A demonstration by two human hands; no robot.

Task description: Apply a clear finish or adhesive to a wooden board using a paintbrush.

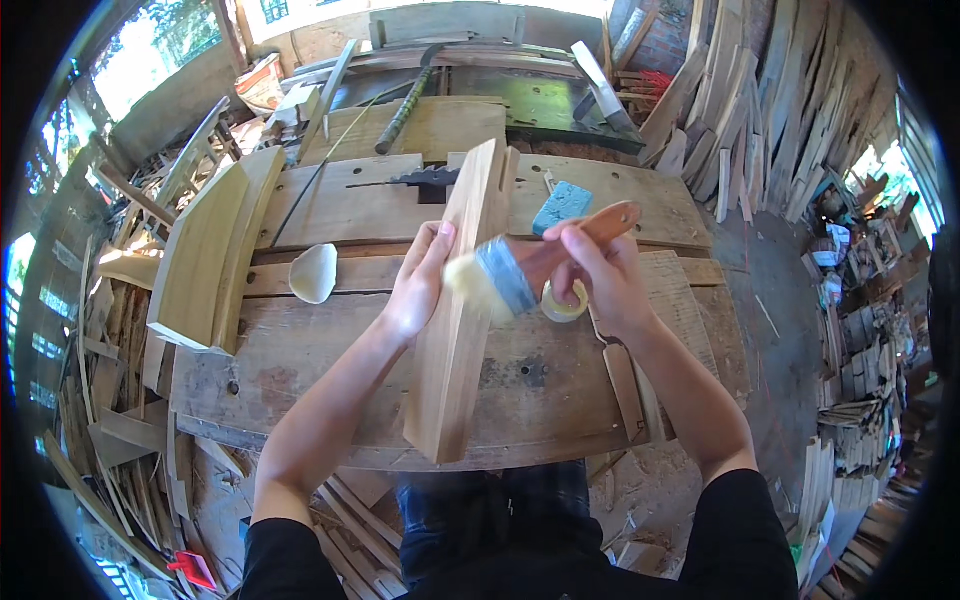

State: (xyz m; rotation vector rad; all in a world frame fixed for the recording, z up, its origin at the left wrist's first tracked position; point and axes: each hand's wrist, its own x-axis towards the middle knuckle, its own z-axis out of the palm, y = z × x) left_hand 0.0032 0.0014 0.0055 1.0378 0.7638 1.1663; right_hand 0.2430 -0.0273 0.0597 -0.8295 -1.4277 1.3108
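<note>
My left hand (420, 285) is closed on the edge of a pale wooden board (447, 385), which stands tilted over the workbench, its far end raised. A wide paintbrush (510, 278) with pale bristles, a metal band and a brown wooden handle is gripped in my right hand (608, 285). Its bristles, slightly blurred, lie over the board's face beside my left hand; whether they touch is hard to tell. Just under my right hand sits a roll of tape (566, 308), partly hidden. Beyond the brush lies a light blue speckled block (563, 206).
The workbench (330, 375) also holds a white rounded piece (314, 273), a flat wooden-handled tool (623, 392) at right and a dark toothed piece (430, 176). Thick boards (200, 262) stand at its left end. Wood offcuts (865, 350) pile up beyond the floor at right.
</note>
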